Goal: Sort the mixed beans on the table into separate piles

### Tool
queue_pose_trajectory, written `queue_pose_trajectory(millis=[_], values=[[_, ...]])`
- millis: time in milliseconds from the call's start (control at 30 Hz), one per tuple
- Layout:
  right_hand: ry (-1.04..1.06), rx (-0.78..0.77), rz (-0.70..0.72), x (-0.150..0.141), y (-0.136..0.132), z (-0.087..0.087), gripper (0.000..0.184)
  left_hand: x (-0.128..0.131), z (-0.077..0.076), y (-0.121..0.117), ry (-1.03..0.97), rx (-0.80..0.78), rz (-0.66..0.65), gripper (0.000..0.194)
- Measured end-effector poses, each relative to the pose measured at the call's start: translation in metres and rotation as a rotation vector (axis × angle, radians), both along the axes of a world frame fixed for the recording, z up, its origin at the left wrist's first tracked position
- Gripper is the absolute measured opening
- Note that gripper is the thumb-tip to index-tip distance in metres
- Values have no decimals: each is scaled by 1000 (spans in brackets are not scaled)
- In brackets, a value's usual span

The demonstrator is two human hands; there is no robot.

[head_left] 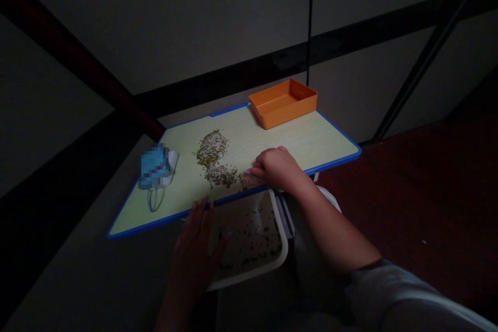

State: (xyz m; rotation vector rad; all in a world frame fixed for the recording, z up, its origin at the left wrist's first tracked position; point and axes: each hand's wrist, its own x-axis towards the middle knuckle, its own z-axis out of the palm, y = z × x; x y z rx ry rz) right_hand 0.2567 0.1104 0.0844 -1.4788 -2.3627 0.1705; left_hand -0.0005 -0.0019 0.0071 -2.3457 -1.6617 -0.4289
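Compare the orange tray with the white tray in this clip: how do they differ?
The orange tray stands at the far edge of the pale desk, while the white tray sits lower, past the desk's near edge. Greenish grains lie scattered in the white tray; none show in the orange tray. The orange tray shows whole, but the desk and the left hand partly hide the white tray. Both are shallow, open, rectangular trays.
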Motion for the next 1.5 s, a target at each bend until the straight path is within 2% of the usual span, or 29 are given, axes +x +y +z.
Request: queue_pose_trajectory(millis=[267, 567, 833, 1000, 1333, 1500], values=[[15, -8, 49, 1, -3, 1, 36, -2, -1, 0, 19, -5, 6, 75], [0, -13, -26, -4, 0, 1, 40, 1, 0, -1, 7, -11, 20, 76], [13, -25, 62, -19, 9, -1, 37, 0, 1, 0, -14, -22, 2, 76], [57, -51, 113, -14, 13, -1, 40, 0, 2, -1, -20, -30, -1, 76], [128, -24, -101, 19, 8, 2, 37, -3, -1, 2, -11, -20, -5, 77], [87, -11, -6, 1, 8, 2, 39, -4, -1, 1, 2, -39, 10, 76]])
